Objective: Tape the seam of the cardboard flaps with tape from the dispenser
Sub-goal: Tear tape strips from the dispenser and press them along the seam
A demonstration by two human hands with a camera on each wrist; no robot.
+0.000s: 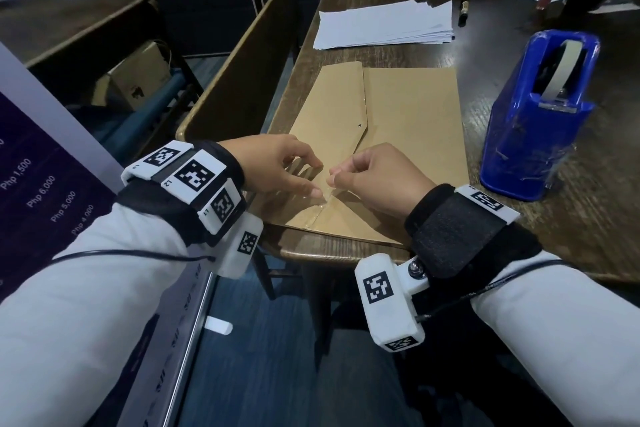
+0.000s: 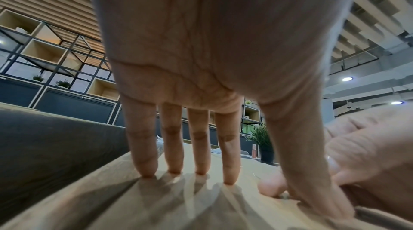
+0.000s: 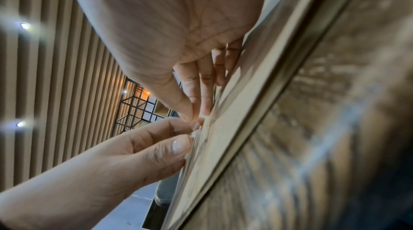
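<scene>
Cardboard, flat, thin and brown [image 1: 408, 121], lies on the dark wooden worktop [image 1: 519, 225] with its near edge close to the worktop's near lip and its overlapping flaps meeting in a slanted seam [image 1: 360, 135]. It looks light and bendy, likely to slide unless it is pressed down. The left hand [image 1: 277, 166] spreads straight fingers [image 2: 143, 145] on the left flap, thumb flat at the near end of the seam. The right hand [image 1: 374, 177] pinches a short strip of clear tape [image 1: 329, 189] there between thumb and forefinger. The tape is probably limp and sticky, best held by its end and smoothed from the middle. The tall blue plastic tape dispenser [image 1: 533, 121] stands well apart at the right; white paper sheets [image 1: 384, 24] lie far. Open room is on the bare worktop between cardboard and dispenser.
</scene>
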